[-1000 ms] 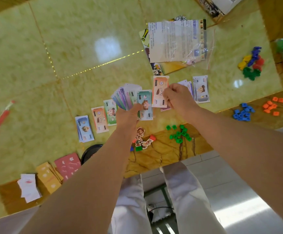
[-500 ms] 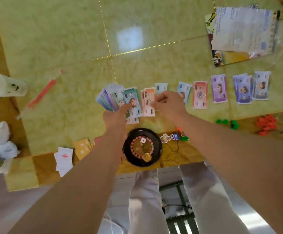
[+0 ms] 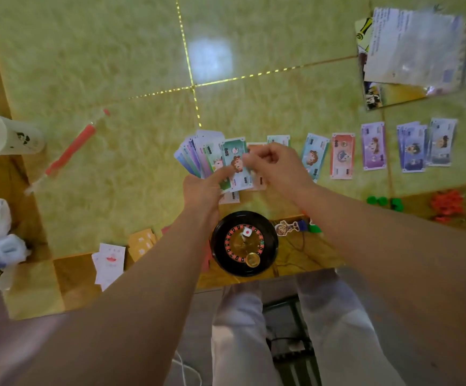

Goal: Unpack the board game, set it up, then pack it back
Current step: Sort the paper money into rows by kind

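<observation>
Banknotes fanned in left hand, right hand pinching one note; one roulette wheel nearby.

Setting: likely a home. Glossy marble-look table, gold inlay lines; paper cup at 9 o'clock; play-money notes at 2.

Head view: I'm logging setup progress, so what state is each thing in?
left hand, grips the fan of banknotes
right hand, fingers curled, pinching the orange note
fan of banknotes, spread, held over the table
row of notes, laid flat, face up
roulette wheel, flat near the table's edge, die inside
rules sheet, lying flat
</observation>
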### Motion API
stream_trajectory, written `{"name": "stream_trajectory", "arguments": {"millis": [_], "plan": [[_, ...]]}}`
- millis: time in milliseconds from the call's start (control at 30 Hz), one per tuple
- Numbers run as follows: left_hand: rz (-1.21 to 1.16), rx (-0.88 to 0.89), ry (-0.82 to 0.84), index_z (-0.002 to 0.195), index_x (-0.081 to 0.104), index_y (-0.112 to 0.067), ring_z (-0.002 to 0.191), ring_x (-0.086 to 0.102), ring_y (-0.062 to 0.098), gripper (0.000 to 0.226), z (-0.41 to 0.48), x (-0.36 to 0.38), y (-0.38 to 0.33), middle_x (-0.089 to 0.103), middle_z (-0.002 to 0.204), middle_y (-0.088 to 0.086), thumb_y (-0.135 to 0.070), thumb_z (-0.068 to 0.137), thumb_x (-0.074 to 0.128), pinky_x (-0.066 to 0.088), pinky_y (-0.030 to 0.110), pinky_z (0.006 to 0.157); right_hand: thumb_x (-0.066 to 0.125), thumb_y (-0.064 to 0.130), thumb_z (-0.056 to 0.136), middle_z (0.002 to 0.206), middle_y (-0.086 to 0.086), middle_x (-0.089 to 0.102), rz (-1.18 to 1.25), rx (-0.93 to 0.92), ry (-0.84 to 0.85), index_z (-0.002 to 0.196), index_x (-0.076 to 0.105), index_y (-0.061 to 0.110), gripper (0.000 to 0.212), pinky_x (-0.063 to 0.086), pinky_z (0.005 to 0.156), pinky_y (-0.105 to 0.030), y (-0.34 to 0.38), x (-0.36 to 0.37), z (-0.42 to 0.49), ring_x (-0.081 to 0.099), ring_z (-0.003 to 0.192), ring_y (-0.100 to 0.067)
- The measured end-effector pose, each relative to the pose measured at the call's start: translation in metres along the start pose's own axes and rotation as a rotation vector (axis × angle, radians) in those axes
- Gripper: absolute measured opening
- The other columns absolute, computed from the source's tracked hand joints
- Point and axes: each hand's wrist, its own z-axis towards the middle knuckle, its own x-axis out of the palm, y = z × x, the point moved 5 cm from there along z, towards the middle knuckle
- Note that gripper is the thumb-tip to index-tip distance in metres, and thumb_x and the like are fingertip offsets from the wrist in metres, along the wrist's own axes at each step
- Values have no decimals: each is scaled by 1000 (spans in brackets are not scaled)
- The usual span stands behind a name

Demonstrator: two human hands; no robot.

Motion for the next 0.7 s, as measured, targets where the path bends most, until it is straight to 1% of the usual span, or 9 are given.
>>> {"name": "stream_trajectory", "arguments": {"millis": [67, 133, 200, 300, 400, 467, 533, 633, 700], "plan": [[7, -9, 24, 99, 69, -3, 83, 72, 27, 24, -1, 8, 0, 74, 93, 13, 4, 77, 72, 59, 36, 69, 78, 28, 80, 78, -5, 63, 1, -18, 92, 88, 64, 3, 30, 49, 64, -22, 4, 1, -3, 58, 68, -12], [-4, -26, 56, 103, 69, -2, 85, 72, 28, 24, -3, 18, 0, 74, 95, 14, 1, 80, 72, 59, 37, 72, 77, 25, 82, 72, -3, 61, -3, -32, 90, 86, 66, -4, 31, 48, 61, -17, 7, -9, -3, 57, 63, -7], [-7, -43, 82, 106, 68, 0, 85, 73, 27, 25, -5, 27, 1, 74, 97, 15, -1, 81, 71, 59, 35, 69, 77, 28, 82, 68, -2, 62, -13, -27, 81, 82, 69, -2, 32, 46, 60, -17, 6, -22, -4, 55, 60, -5], [8, -53, 91, 111, 66, 1, 84, 73, 29, 28, -7, 40, 4, 73, 100, 17, -2, 83, 70, 60, 39, 67, 76, 32, 82, 74, -13, 66, -18, 2, 61, 81, 71, 1, 32, 46, 65, -27, 1, -39, -4, 56, 66, -10], [32, -55, 72, 116, 62, 2, 89, 72, 31, 36, -8, 53, 9, 72, 105, 17, -2, 82, 71, 59, 47, 74, 74, 28, 84, 82, -4, 69, 28, 67, -39, 86, 70, 7, 22, 49, 68, -29, -11, -67, 0, 60, 71, -10], [37, -70, 45, 122, 56, 2, 89, 71, 29, 43, -8, 60, 11, 70, 109, 17, -4, 82, 72, 58, 45, 75, 74, 26, 84, 89, -5, 72, -9, 103, -123, 90, 71, 6, 21, 54, 75, -33, -21, -84, 3, 67, 80, -16], [51, -84, 47, 124, 54, 2, 87, 70, 26, 45, -8, 66, 14, 70, 108, 15, -6, 83, 71, 56, 42, 73, 74, 25, 84, 90, -7, 72, -72, 146, -190, 87, 69, 5, 20, 56, 79, -36, -31, -98, 3, 68, 84, -20], [51, -96, 51, 120, 57, 0, 75, 70, 17, 40, -9, 72, 18, 71, 96, 9, -6, 84, 71, 56, 29, 58, 74, 23, 84, 84, -4, 66, -136, 183, -214, 69, 59, 15, 22, 53, 74, -33, -40, -104, 4, 63, 79, -18], [35, -101, 52, 121, 57, -1, 79, 70, 19, 41, -8, 73, 20, 71, 102, 11, -4, 83, 72, 58, 27, 58, 74, 25, 83, 83, -2, 63, -202, 182, -242, 64, 52, 20, 30, 49, 68, -30, -41, -105, 5, 61, 78, -17]]}}
